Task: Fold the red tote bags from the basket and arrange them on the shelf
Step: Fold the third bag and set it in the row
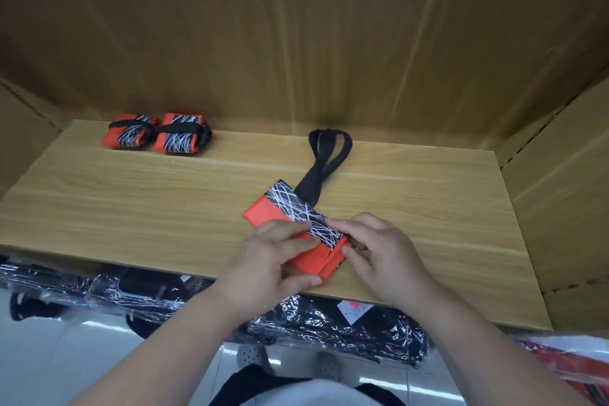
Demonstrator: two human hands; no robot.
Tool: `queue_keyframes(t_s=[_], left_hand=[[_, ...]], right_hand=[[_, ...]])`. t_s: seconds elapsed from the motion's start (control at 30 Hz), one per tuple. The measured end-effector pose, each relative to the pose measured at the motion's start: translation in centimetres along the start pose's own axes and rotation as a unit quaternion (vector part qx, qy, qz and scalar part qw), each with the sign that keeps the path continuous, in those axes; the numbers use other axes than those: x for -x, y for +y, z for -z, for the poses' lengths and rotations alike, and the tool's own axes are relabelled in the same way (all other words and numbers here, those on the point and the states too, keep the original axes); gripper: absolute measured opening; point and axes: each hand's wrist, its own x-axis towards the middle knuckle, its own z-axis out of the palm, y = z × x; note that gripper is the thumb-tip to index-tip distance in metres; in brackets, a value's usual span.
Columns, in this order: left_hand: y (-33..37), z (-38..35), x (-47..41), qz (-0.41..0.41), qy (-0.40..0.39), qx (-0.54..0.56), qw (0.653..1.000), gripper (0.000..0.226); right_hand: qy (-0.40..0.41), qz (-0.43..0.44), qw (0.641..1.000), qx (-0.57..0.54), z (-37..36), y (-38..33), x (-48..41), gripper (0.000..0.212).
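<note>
Red tote bag (273, 212) lying on shelf (131, 208), straps (324, 161) pointing 12 o'clock; left hand (267, 260) and right hand (379, 257) pinching its 6 o'clock end.

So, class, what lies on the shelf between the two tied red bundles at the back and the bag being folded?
Nothing: the head view shows only bare shelf board between the tied bundles and the half-folded bag.
</note>
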Motion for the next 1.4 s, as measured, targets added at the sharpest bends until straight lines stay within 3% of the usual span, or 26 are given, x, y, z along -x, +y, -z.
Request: queue_keyframes(t_s=[0.07,0.3,0.5,0.63,0.87,1.03,1.17,1.3,1.4], left_hand=[[-0.2,-0.3,-0.1,-0.003,0.014,-0.029,0.999,0.058],[-0.9,-0.6,-0.1,0.024,0.000,0.039,0.999,0.066],[-1.6,0.2,0.7,0.024,-0.061,0.109,0.992,0.085],[-1.8,-0.1,1.6,-0.006,-0.086,0.044,0.995,0.103],[-1.1,-0.7,2.9,0.001,-0.022,0.073,0.997,0.066],[-1.0,0.0,3.2,0.041,-0.025,0.129,0.991,0.053],[-0.5,0.6,3.2,0.096,0.001,0.212,0.973,0.029],[0.1,0.7,2.8,0.118,0.071,0.262,0.955,0.017],[-0.3,0.9,2.1,0.125,0.105,0.270,0.949,0.029]], right_hand=[[-0.018,0.014,1.000,-0.008,0.0,0.2,0.0,0.042],[-0.085,0.042,0.994,0.058,0.5,1.0,0.6,0.063],[-0.009,0.061,0.996,0.064,-0.9,0.3,1.0,0.053],[0.032,0.082,0.992,0.095,-1.7,-0.4,1.6,0.046],[0.043,0.160,0.968,0.188,-1.4,-1.4,1.3,0.025],[-0.043,0.204,0.947,0.245,0.3,-2.4,-0.2,0.054],[-0.059,0.233,0.933,0.269,1.4,-3.7,-2.1,0.038],[-0.130,0.199,0.941,0.242,1.2,-4.4,-4.2,0.050],[-0.173,0.158,0.952,0.195,1.0,-4.4,-5.2,0.049]])
